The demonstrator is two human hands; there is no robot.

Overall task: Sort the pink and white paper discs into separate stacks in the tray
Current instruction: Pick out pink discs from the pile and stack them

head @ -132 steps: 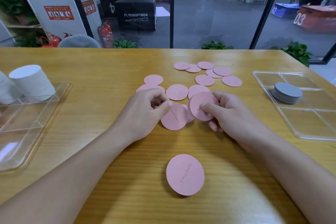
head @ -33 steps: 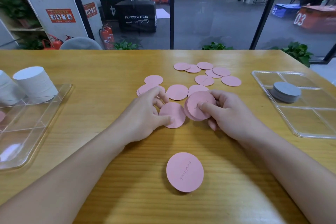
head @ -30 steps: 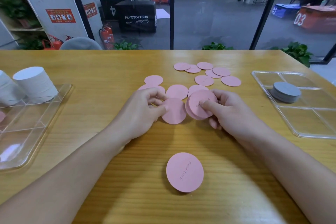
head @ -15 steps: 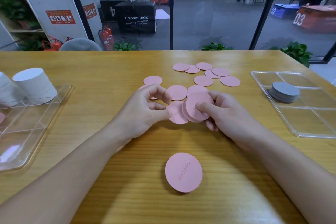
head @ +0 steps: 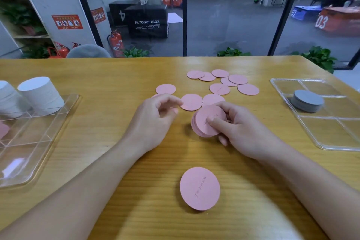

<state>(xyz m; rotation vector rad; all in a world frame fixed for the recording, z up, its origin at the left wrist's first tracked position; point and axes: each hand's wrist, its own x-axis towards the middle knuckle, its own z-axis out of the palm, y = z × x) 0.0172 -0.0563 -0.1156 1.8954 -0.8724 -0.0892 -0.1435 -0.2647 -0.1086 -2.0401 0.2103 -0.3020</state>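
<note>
Right hand (head: 239,126), frame centre, clamps tilted pink stack (head: 209,121), thumb on top. Left hand (head: 153,117) beside it, fingers loosely curled, holding nothing. Loose pink discs (head: 224,84) scattered above, one (head: 199,188) lower centre. Yellow wood table (head: 97,122). White stacks (head: 41,93) in clear tray (head: 29,152) at left; grey stack (head: 307,100) in right tray (head: 331,132). Glass wall, gym floor, black plyo box (head: 148,22) at top.

Pink discs (head: 199,188) on a yellow wood-grain table (head: 116,76), white stacks (head: 41,94), a grey stack (head: 307,100).
</note>
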